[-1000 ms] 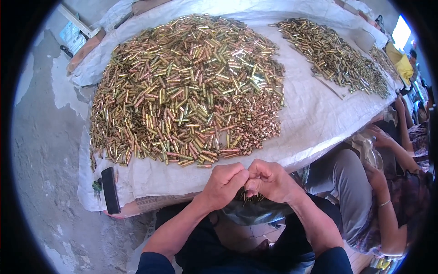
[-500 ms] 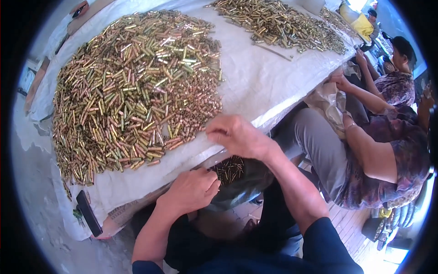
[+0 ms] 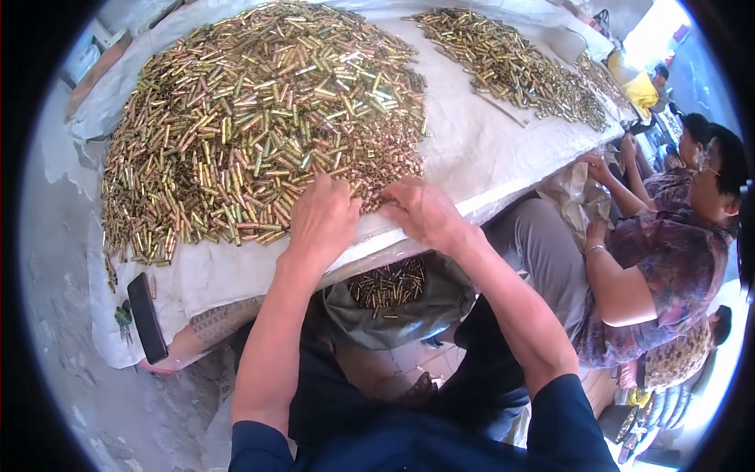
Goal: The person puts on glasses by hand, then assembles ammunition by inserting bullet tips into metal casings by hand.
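Observation:
A broad heap of small brass-coloured metal tubes [image 3: 252,134] lies on the white sheet [image 3: 464,149] covering the table. At its near right edge are shorter, coppery ring-like pieces [image 3: 377,161]. My left hand [image 3: 325,216] reaches into the near edge of the heap, its fingers curled down among the pieces. Beside it, my right hand [image 3: 425,212] bends its fingers together over the short pieces. What either hand grips is hidden. Below the table edge, between my legs, a dark grey-green cloth bag [image 3: 377,330] hangs open with many slim metal pieces [image 3: 389,287] in it.
A second heap of tubes [image 3: 503,59] and a thin stick [image 3: 501,108] are farther right. A black phone [image 3: 147,318] and keys [image 3: 123,315] lie at the near left corner. Close on my right sits a co-worker [image 3: 653,267] holding a pale bag [image 3: 578,193]; other people are beyond.
My left hand has gone from above the cloth bag up and forward to the heap. My right hand stays at the heap's near right edge. The view has shifted, showing more of the bag.

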Action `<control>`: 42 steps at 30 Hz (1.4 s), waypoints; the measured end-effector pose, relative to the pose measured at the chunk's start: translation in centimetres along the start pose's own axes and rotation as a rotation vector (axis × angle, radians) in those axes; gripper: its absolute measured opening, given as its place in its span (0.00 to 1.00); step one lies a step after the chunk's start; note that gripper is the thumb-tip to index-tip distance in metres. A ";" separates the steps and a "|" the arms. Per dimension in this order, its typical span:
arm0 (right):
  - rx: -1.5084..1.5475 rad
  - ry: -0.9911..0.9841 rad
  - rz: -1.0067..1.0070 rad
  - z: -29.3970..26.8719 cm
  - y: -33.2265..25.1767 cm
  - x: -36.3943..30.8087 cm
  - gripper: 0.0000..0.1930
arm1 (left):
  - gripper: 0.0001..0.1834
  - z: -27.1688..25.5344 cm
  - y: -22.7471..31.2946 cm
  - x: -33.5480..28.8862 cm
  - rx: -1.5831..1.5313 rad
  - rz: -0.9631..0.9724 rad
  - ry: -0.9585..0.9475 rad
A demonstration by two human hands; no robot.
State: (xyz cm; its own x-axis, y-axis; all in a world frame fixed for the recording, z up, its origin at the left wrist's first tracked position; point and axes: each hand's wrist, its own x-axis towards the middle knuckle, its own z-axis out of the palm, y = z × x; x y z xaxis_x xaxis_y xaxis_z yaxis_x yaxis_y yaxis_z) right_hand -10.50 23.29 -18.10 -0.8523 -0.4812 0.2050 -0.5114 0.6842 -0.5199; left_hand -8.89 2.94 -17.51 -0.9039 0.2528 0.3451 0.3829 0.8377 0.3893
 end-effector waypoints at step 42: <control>-0.128 -0.202 0.095 -1.4 -2.5 1.3 0.07 | 0.16 -2.1 0.0 -0.7 -0.547 -0.216 -0.060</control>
State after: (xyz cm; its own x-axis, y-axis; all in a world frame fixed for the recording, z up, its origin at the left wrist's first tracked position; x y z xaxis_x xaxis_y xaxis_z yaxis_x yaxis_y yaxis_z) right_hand -10.51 21.70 -15.39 -0.8645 -0.5024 -0.0167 -0.4506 0.7893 -0.4170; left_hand -7.84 1.71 -15.95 -0.9754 0.1449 0.1661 0.2173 0.5056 0.8350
